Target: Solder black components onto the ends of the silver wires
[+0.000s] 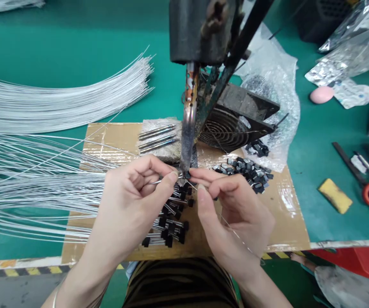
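My left hand [136,192] pinches a thin white wire [155,182] between thumb and fingers, just left of a soldering iron's tip [187,145]. To the right, my right hand [236,209] is closed on a thin strand of solder wire [236,235] that trails down over the palm. Its forefinger reaches a small black connector [187,174] under the tip; whether it grips the connector I cannot tell. Below my fingers lie several wires with black connectors [174,231] on their ends. Loose black connectors [251,171] are heaped beyond my right hand.
The iron's dark holder [200,34] hangs overhead. Behind it stands a black fan [226,128]. Metal rods [157,139] lie on a pad over cardboard [284,214]. White wire bundles [75,107] spread left. At right are a yellow sponge [335,196] and orange-handled scissors [366,192].
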Motion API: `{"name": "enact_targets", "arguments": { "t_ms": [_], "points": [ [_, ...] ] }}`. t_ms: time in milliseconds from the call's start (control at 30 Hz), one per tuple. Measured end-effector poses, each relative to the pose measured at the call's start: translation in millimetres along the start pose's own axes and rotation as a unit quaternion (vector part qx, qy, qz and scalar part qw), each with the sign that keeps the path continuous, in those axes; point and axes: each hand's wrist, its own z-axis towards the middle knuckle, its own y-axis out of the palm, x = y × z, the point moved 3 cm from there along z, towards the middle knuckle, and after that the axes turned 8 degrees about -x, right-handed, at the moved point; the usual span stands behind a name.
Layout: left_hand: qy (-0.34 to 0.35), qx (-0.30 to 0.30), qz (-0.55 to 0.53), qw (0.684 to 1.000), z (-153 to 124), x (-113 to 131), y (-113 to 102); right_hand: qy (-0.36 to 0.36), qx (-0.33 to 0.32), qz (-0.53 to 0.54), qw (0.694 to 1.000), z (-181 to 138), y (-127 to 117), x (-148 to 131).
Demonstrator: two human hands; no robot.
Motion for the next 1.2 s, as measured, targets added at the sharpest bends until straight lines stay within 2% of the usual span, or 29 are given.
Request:
{"name": "enact_targets", "arguments": {
  "t_ms": [233, 1200],
  "points": [
    [-0.004, 0.001, 0.0, 1.0, -1.0, -0.4, -0.6, 0.002, 0.025, 0.002, 1.0, 2.9, 2.7, -3.7],
    [0.008, -0.002, 0.001, 1.0, 3.8, -8.5, -4.8, 0.034, -0.014, 0.015, 0.999, 2.8, -1.9, 0.9]
  ]
}}
